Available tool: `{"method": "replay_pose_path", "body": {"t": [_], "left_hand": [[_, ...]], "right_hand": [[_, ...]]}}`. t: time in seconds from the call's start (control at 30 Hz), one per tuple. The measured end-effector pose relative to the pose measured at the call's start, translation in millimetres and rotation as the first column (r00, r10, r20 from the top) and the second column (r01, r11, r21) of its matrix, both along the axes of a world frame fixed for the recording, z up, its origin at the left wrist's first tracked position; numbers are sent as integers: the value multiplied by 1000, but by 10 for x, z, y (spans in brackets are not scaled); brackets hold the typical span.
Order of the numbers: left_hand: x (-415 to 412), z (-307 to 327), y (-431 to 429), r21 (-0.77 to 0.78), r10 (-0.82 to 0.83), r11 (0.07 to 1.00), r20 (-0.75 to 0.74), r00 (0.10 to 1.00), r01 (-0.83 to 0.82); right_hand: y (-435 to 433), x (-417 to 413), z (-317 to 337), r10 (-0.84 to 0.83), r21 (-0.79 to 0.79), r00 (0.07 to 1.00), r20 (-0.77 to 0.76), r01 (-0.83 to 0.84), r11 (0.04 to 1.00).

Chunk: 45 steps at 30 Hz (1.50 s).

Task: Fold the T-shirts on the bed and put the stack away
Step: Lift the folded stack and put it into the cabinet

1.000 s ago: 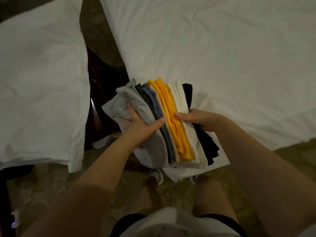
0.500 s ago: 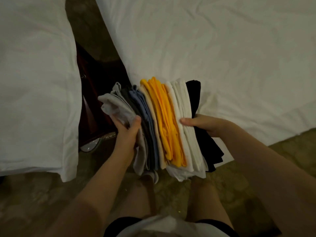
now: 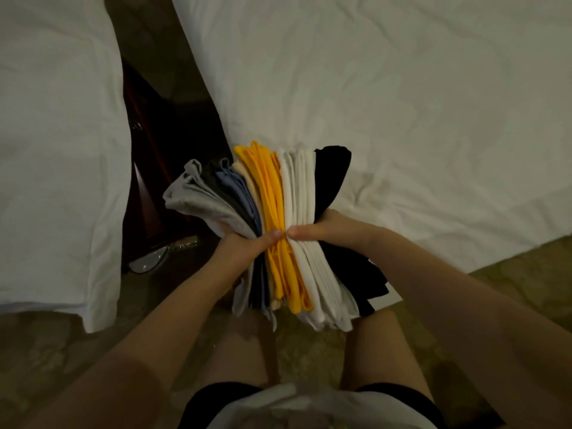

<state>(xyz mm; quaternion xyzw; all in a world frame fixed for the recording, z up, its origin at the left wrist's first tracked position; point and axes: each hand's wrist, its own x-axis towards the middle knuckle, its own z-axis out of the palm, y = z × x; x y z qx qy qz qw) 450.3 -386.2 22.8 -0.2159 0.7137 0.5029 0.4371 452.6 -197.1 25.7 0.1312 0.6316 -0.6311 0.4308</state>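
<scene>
Stack [image 3: 274,193] of folded T-shirts, turned on edge, fanned slightly at the far end. Layers left to right: grey, dark, blue, beige, yellow, white, black. Gripped from both sides by left hand [image 3: 244,247] and right hand [image 3: 325,230], thumbs meeting across the top. Position: at the near left corner of the bed [image 3: 402,103].

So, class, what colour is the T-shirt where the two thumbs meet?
Orange-yellow: the yellow T-shirt shows clearest in the head view.
</scene>
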Motion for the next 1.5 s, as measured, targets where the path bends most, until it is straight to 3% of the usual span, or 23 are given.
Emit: {"method": "replay_pose_path", "body": {"t": [0.17,0.27,0.47,0.63,0.8,0.87,1.07,1.37,1.5], "left_hand": [[75,128,-132,78,-17,997,-119,993,27],[52,305,-194,71,-51,995,-213,976,67],[-11,1207,-464,138,-89,982,-273,958,130],[311,1946,-864,133,37,991,-374,927,15],[814,2476,-1382,41,195,979,-446,873,-198],[1067,2586,-1628,-12,278,948,-456,846,-318],[1891,2781,-2383,64,527,809,-516,675,-584],[2560,2664,-4357,71,715,593,-504,484,-802],[2668,2659,-5290,15,746,522,-493,448,-853]], "right_hand": [[-164,73,155,52,50,996,-76,-48,998],[-237,154,339,-2,53,994,-107,8,999],[-496,187,1187,-76,22,954,-291,86,996],[-860,229,1945,27,1,910,-414,-29,1000],[-1449,375,2388,228,-21,844,-485,-272,962],[-1742,463,2498,318,15,799,-510,-361,932],[-2749,857,2708,467,-11,685,-559,-569,822],[-5005,1264,2753,624,76,516,-588,-732,677],[-6025,1295,2746,644,78,506,-574,-749,658]]}}
